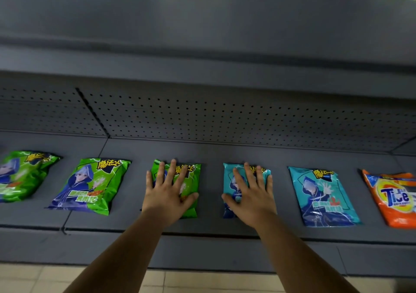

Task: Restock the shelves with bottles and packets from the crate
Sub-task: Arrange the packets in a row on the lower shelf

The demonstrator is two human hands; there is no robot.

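Note:
Several snack packets lie flat in a row on the grey shelf (202, 227). My left hand (167, 191) rests palm down, fingers spread, on a green packet (191, 175) in the middle. Spread flat in the same way, my right hand (249, 193) presses a teal packet (227, 173) beside it. Two more green packets (90, 184) (22, 175) lie to the left. Another teal packet (324, 198) lies to the right. No crate or bottle is in view.
An orange detergent packet (391, 200) lies at the right end of the shelf. A perforated grey back panel (225, 117) rises behind the row, under an upper shelf (202, 56). Tiled floor (33, 277) shows below the shelf's front edge.

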